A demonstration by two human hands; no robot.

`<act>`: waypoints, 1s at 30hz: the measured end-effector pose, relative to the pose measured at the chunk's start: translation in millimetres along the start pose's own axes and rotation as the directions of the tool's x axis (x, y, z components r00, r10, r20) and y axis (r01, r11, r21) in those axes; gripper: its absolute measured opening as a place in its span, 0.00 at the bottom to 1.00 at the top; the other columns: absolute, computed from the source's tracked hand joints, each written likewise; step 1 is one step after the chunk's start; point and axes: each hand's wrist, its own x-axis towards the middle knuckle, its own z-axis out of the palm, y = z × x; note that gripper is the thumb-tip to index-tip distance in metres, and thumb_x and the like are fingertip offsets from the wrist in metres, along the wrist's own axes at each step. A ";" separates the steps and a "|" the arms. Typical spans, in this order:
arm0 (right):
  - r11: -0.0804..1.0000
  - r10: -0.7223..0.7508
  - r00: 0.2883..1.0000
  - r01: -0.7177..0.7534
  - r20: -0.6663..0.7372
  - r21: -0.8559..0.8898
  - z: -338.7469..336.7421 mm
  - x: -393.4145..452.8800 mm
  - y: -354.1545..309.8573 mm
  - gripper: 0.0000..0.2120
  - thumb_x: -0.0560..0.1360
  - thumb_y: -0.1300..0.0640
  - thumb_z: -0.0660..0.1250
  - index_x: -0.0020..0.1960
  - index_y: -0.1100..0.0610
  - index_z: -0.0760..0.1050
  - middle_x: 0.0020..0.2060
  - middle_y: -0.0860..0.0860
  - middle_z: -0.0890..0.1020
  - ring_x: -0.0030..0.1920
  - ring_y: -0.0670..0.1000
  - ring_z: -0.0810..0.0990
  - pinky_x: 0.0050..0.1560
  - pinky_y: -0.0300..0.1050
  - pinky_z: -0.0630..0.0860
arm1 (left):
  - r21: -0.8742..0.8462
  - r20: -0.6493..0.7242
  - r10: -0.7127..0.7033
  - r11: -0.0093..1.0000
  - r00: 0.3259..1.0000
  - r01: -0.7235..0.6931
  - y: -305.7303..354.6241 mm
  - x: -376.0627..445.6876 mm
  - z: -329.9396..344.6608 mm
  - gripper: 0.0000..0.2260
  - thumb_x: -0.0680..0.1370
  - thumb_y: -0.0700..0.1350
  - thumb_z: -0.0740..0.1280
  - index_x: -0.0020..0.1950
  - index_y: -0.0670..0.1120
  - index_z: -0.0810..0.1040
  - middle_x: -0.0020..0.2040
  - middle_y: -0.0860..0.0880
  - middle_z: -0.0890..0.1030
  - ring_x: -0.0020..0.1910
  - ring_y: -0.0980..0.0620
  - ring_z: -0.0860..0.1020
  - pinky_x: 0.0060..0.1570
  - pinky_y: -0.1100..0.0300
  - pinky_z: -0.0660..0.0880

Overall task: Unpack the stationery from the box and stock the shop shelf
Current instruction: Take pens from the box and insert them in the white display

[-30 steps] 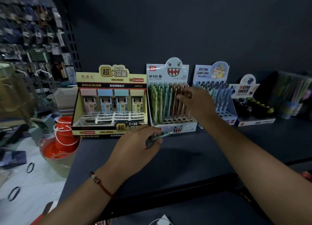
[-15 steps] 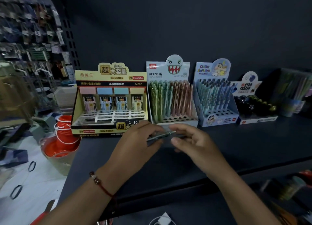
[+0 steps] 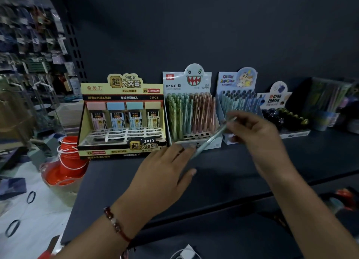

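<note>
Right hand (image 3: 254, 134) pinches a slim pale-green mechanical pencil (image 3: 212, 137) near its upper end, fingers curled round it. Pencil is tilted, upper tip pointing far-right, lower end dipping toward the left hand (image 3: 165, 173). Motion blur on the pencil; cannot tell if the left fingertips touch its lower end. Left hand hovers over the dark flat shelf board (image 3: 223, 181), fingers extended and loosely spread, thumb out to the right, holding nothing I can see. Beaded red cord bracelet (image 3: 116, 225) on the left wrist.

Pencil sits in front of the white cardboard display box with a shark-mouth cartoon header (image 3: 191, 107), just near of its front lip. That box holds upright green, teal and pink pencils; its front rows of holes are open.

Row along the far side of the shelf, left to right: yellow-and-black lead refill display carton (image 3: 122, 118), the shark box, a pale-blue cartoon-character pen display box (image 3: 237, 103) partly behind the right hand, a white "GYRO ERASER" tray with dark round erasers (image 3: 285, 118), then a blurry clear tub of pens (image 3: 328, 101). Boxes stand side by side, touching or nearly so.

Open room: wide bare strip of shelf between the box fronts and the near shelf edge, under both hands. Left shelf edge runs just beside a stack of orange-red plastic baskets (image 3: 68, 161) on a white surface. Hanging packets on a pegboard rack (image 3: 33, 50) at far left, blurred.
</note>
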 end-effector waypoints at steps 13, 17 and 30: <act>0.852 -0.231 0.966 0.260 0.120 -0.454 41.9 68.5 22.0 0.13 0.78 0.58 0.68 0.62 0.50 0.80 0.42 0.38 0.81 0.42 0.35 0.80 0.45 0.29 0.76 | -0.184 0.185 0.108 0.980 0.977 -0.074 -9.5 -6.0 -0.5 0.25 0.80 0.64 0.54 0.77 0.60 0.61 0.77 0.59 0.61 0.75 0.59 0.58 0.73 0.63 0.54; 0.845 -0.192 0.963 0.260 0.189 -0.468 51.5 73.0 29.4 0.14 0.79 0.58 0.68 0.64 0.52 0.79 0.42 0.39 0.80 0.38 0.40 0.81 0.41 0.25 0.73 | -0.209 0.162 0.098 0.976 0.982 -0.063 -9.9 -6.5 0.7 0.24 0.80 0.63 0.56 0.76 0.59 0.63 0.75 0.59 0.64 0.73 0.60 0.60 0.72 0.64 0.56; 0.780 -0.073 0.959 0.227 0.275 -0.583 57.7 75.4 33.0 0.22 0.80 0.54 0.65 0.73 0.44 0.69 0.49 0.38 0.77 0.43 0.32 0.75 0.43 0.19 0.69 | -0.315 0.111 0.104 0.947 0.988 -0.064 -4.0 -5.6 1.4 0.21 0.80 0.62 0.57 0.72 0.60 0.68 0.69 0.62 0.70 0.68 0.64 0.64 0.66 0.73 0.55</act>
